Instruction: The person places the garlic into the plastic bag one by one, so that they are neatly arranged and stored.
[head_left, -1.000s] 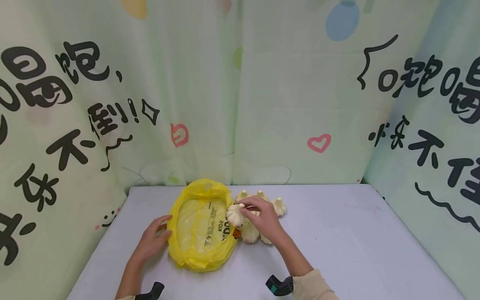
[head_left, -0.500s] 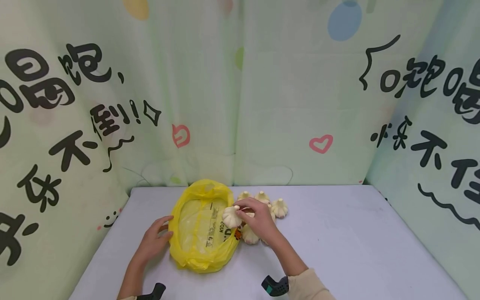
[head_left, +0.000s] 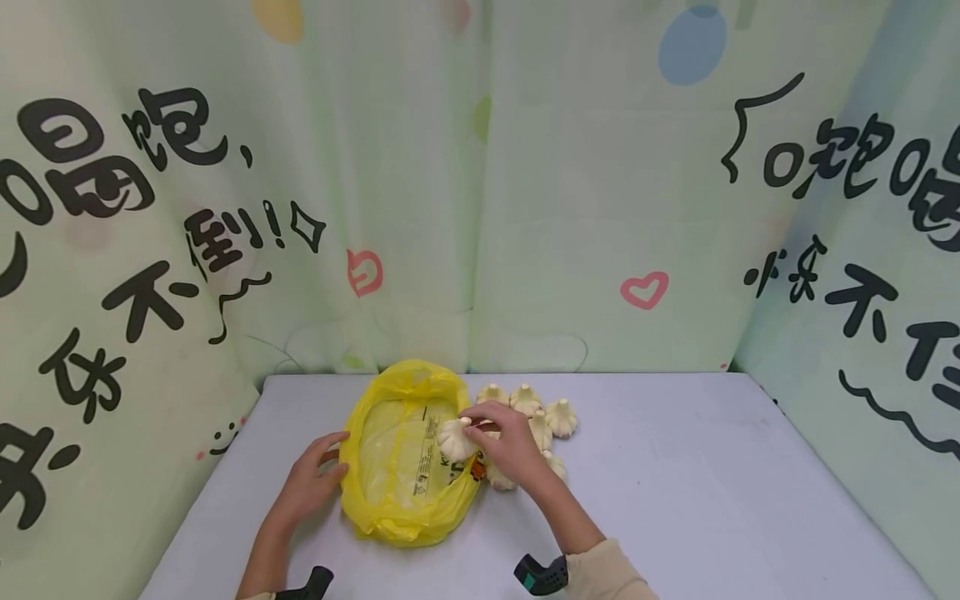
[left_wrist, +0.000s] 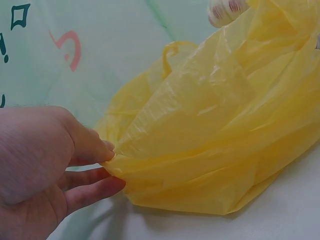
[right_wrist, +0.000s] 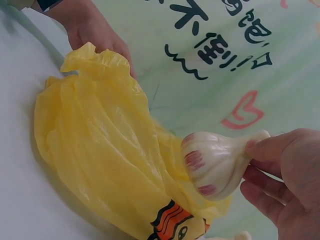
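Observation:
A yellow plastic bag [head_left: 408, 529] stands on the table with its mouth spread wide and facing up. My left hand [head_left: 311, 475] is at the bag's left side, and in the left wrist view its fingertips [left_wrist: 107, 182] pinch the thin plastic. By its neck, my right hand [head_left: 506, 442] grips a white garlic bulb [head_left: 454, 442] with pinkish marks, seen closely as a garlic bulb [right_wrist: 215, 162] in the right wrist view. That bulb is over the bag's right rim. Several more garlic bulbs [head_left: 561, 418] sit right of the bag, some partly hidden by my right hand.
A white table [head_left: 675, 483] extends to the right of the bulbs. Behind it and along both sides hangs a pale green curtain [head_left: 547, 208] with black lettering and coloured shapes. An orange cartoon print [right_wrist: 172, 220] marks the bag's side.
My right hand has carried the garlic bulb left, from beside the bag's right rim to over it. My left hand stays at the bag's left side.

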